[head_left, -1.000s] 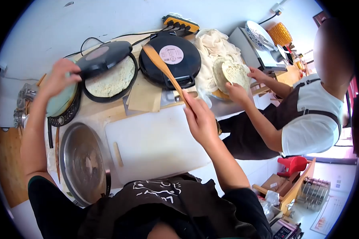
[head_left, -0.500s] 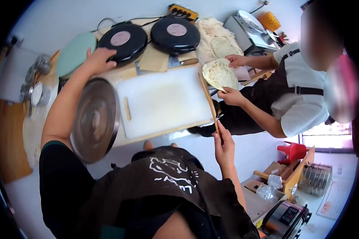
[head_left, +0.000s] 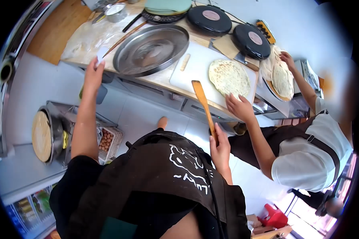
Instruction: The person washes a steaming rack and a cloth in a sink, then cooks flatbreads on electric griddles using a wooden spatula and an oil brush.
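My right hand [head_left: 220, 149] is closed round the handle of a wooden spatula [head_left: 202, 96], its flat blade pointing up over the front edge of the white cutting board [head_left: 195, 59]. At the table's front left edge, my left hand [head_left: 93, 75] pinches a small flat white piece [head_left: 102, 53] that looks like a dough scraper. Beside it lies a thin wooden stick [head_left: 125, 38], partly along the large round metal pan [head_left: 147, 63]. A browned flatbread [head_left: 229, 77] lies flat on the board, and a co-worker's hand [head_left: 240, 107] is at its lower edge.
Two black electric griddles [head_left: 209, 20] stand behind the board, near a knife [head_left: 251, 66]. The co-worker's other hand [head_left: 287, 59] is by a cloth and more flatbread [head_left: 282, 81]. Flour-dusted worktop [head_left: 83, 42] lies left; a basket of eggs [head_left: 109, 143] is below.
The view has swung left. My left hand has gone from a black griddle to the table's left edge and now holds the white piece. The co-worker's flatbread now lies on the board.
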